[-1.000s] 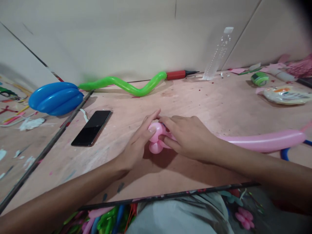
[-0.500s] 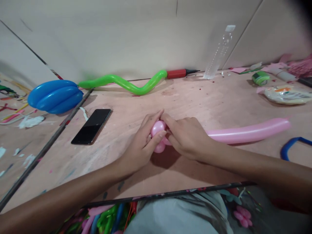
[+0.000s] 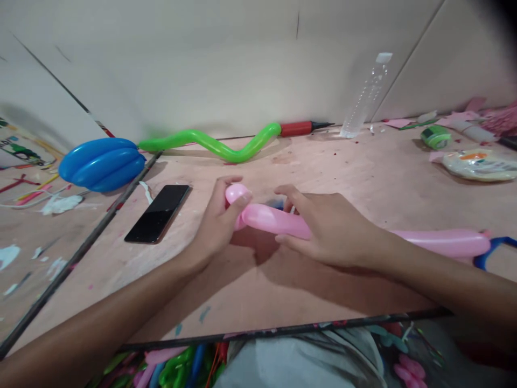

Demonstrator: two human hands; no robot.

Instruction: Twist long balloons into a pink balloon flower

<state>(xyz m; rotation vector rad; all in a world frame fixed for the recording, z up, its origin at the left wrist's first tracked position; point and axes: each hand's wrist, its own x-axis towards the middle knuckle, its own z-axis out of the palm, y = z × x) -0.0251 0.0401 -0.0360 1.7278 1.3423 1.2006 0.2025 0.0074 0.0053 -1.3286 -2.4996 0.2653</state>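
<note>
At the left of the frame, a bundle of blue balloons lay complete in form, its long lobes side by side, and a black smartphone rested on the table just below and to the right of it. A green balloon bent in a zigzag ran along the upper middle, fully inflated. In the centre, the left hand had its thumb and fingers closed on the end of a pink balloon, where a small round bubble stood off past a pinch; another bulge showed below, mostly hidden. That end, it seemed, was the only part shaped so far. A smooth, straight length crossed rightward to the right hand, whose thumb and fingers were spread wide around it; whether the palm pressed on it could not be told. Above that hand lay a red hand pump, with a clear plastic bottle farther right. Beyond the right forearm, the rest of the pink balloon showed no twists, so most of its length appeared left unworked, ending near a blue strip at the right edge.
</note>
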